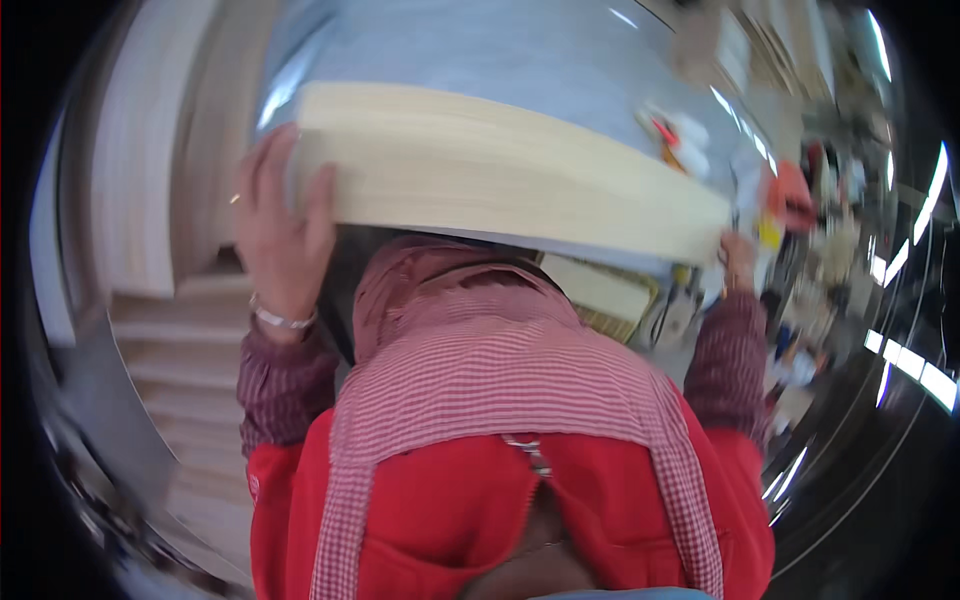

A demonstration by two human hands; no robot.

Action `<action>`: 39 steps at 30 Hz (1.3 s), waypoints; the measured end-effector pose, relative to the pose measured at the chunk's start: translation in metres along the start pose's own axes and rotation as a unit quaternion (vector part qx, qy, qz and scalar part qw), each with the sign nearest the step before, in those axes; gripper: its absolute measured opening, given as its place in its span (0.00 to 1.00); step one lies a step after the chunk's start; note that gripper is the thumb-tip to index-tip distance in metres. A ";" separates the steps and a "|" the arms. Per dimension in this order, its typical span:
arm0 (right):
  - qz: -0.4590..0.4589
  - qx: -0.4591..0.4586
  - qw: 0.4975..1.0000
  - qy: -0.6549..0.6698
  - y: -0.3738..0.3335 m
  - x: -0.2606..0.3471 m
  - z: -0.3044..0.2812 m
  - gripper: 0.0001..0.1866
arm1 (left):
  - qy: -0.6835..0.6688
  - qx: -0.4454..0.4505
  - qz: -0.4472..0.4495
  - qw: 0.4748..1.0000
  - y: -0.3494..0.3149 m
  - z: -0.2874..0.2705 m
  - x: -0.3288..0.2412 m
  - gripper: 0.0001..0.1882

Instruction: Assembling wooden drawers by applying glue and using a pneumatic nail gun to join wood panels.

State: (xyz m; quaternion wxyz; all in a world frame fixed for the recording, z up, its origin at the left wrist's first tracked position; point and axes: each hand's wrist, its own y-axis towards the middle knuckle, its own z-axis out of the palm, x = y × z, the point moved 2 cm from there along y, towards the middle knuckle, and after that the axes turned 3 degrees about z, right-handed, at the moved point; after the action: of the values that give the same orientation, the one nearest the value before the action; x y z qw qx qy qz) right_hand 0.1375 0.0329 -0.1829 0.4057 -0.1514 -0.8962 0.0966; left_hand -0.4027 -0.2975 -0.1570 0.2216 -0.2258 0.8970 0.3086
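A long, pale wooden board (480, 165) lies across in front of me, over a bluish-grey work surface (500, 50). At its left end my left hand (280, 215) grips the edge, with the thumb on the near side and the fingers round the end. My right hand (738, 262) is closed at the board's far right end; it looks small there and its fingers are partly hidden. The picture is blurred by motion, so the board's grain and edges are soft.
Stacked wooden boards (190, 390) stand close on my left, with larger pale panels (150, 140) beyond them. A white and red item (680, 140) sits on the surface behind the board. At right are a red object (790, 197) and blurred clutter.
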 end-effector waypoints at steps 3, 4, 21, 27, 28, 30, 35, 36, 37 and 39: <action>0.063 0.032 0.993 -0.099 0.020 0.012 0.005 0.11 | -0.046 0.088 0.094 0.991 0.035 0.033 -0.056 0.24; 0.077 0.019 0.995 -0.067 0.020 0.018 0.011 0.09 | -0.055 0.100 0.117 0.987 0.041 0.049 -0.075 0.24; 0.015 0.149 0.985 0.086 0.040 0.043 -0.032 0.13 | -0.016 0.325 0.457 0.828 0.051 0.303 -0.380 0.52; -0.080 0.186 0.941 0.270 0.068 -0.007 -0.048 0.12 | 0.030 0.359 0.458 0.813 0.050 0.313 -0.423 0.53; -0.077 0.193 0.930 0.302 0.063 -0.012 -0.047 0.12 | 0.027 0.365 0.451 0.814 0.048 0.311 -0.423 0.53; -0.073 0.206 0.906 0.363 0.055 -0.020 -0.049 0.12 | 0.019 0.372 0.435 0.820 0.048 0.312 -0.425 0.53; -0.066 0.221 0.891 0.391 0.064 -0.042 -0.060 0.12 | 0.024 0.388 0.406 0.827 0.046 0.326 -0.442 0.54; -0.065 0.221 0.892 0.388 0.064 -0.044 -0.062 0.12 | 0.023 0.391 0.400 0.829 0.047 0.328 -0.445 0.54; -0.062 0.223 0.890 0.393 0.058 -0.045 -0.061 0.12 | 0.028 0.394 0.400 0.827 0.046 0.328 -0.444 0.54; -0.075 0.198 0.896 0.391 0.045 -0.045 -0.063 0.12 | 0.018 0.385 0.400 0.831 0.046 0.326 -0.442 0.54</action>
State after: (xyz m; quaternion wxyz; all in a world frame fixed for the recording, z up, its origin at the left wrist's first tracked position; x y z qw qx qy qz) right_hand 0.2222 0.0628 -0.1869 0.7512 -0.0262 -0.6361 0.1745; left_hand 0.0099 0.0667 -0.1307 0.1315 0.2509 0.9590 -0.0042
